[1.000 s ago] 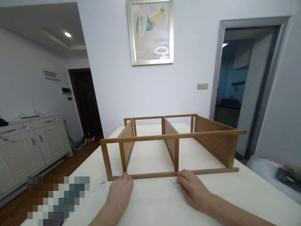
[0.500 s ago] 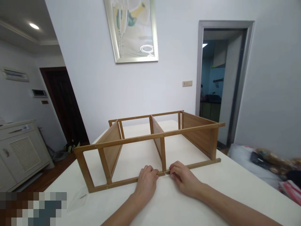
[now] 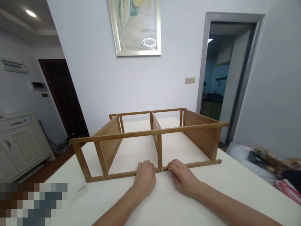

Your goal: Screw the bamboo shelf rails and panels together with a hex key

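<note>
A brown wooden shelf (image 3: 124,135) lies on its side on the white table (image 3: 199,197), its flat boards standing upright between slim rails. Left of the middle post, my left hand (image 3: 145,177) is closed over the lower front rail. My right hand (image 3: 182,177) is pinched just right of that post, beside the same rail. From its fingertips a thin, shiny, bent hex key (image 3: 165,171) reaches to the rail at the foot of the post. The grip end of the key is hidden by the fingers.
A clear plastic bag (image 3: 78,190) with a small thin piece lies on the table at left. Bundled things and clothes (image 3: 270,163) are piled beyond the right edge. A wall with a framed picture (image 3: 138,28) rises behind the table.
The view has tipped slightly downward. My right hand stays by the middle post, and the hex key sits at a slightly different angle. My left hand keeps its hold on the rail.
</note>
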Motion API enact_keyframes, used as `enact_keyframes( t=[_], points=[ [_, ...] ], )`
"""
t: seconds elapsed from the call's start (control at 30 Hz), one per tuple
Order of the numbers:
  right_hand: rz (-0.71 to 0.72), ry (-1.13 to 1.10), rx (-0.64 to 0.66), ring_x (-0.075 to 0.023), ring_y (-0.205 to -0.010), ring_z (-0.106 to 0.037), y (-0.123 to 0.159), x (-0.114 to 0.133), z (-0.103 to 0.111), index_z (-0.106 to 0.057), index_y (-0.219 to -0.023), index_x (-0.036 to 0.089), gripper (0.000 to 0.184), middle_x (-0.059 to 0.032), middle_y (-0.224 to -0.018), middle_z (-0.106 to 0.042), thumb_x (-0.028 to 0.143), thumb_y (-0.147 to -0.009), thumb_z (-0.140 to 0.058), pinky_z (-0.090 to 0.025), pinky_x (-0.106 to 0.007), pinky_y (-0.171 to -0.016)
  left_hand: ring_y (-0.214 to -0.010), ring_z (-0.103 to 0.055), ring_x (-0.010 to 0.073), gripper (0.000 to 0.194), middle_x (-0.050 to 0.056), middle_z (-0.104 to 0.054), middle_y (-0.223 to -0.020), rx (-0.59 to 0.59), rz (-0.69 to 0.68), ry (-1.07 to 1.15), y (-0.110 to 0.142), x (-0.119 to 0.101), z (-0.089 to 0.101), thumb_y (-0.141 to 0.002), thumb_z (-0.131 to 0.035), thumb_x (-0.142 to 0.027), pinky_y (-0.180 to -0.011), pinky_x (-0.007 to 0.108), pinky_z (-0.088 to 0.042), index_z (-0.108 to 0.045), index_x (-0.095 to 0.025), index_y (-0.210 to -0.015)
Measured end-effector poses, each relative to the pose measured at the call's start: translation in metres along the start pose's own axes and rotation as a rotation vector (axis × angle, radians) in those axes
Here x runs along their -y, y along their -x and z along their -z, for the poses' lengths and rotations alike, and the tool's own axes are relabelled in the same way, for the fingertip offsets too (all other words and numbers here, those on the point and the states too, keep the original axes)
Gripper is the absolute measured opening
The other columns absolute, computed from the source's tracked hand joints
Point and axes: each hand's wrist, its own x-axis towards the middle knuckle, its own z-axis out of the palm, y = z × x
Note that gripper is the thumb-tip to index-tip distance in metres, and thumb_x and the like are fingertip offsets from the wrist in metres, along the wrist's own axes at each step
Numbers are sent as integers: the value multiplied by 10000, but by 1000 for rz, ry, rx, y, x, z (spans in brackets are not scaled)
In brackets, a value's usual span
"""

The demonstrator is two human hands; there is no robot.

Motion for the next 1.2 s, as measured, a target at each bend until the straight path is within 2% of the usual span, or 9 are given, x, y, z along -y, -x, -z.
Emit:
enact_keyframes(
  t=[0.1,0.23,0.33,0.5,0.83,1.2],
  points=[
    [-3,116,-12,-220,-846,-497,0,0,0,-579,-957,193,283,-79,-895,-573,-19,-887,-405,-453,-356,-722,-1041,-571,249,242,91,-653,-1053,-23,-28,8,2,-1,-3,-919,-432,-100,-952,392,-391,-656,-162,-985],
    [43,140,2,-223,-855,-462,-1,3,2,-567,-927,186,278,-80,-897,-522,-36,-862,-412,-430,-333,-696,-1049,-566,253,202,86,-642,-1079,-56,-126,53,4,-2,-6,-941,-473,-181,-958,392,-417,-633,-165,-1064],
    [77,154,23,-224,-856,-446,-3,7,2,-560,-920,181,271,-80,-900,-498,-37,-854,-411,-432,-335,-693,-1041,-567,264,175,89,-640,-1068,-55,-161,43,4,-3,-8,-949,-506,-245,-953,406,-433,-625,-163,-1048],
    [99,153,58,-229,-855,-442,-4,10,-1,-553,-889,178,251,-81,-896,-477,-30,-843,-420,-453,-353,-687,-1026,-578,264,162,87,-643,-1054,-69,-148,47,2,-3,-10,-951,-540,-301,-935,407,-451,-628,-174,-999],
    [74,66,66,-227,-896,-487,-5,7,-2,-558,-1014,190,320,-86,-937,-487,-40,-878,-382,-510,-382,-744,-1009,-583,269,224,84,-652,-1033,-58,-124,65,2,-5,-7,-920,-606,-381,-912,411,-453,-646,-173,-994],
    [52,36,50,-222,-901,-513,-3,-1,-7,-574,-1031,189,293,-82,-949,-500,-14,-911,-399,-512,-374,-756,-1009,-589,279,228,98,-667,-1020,-79,-40,78,2,-13,-8,-905,-614,-376,-898,419,-452,-676,-165,-966]
  ],
)
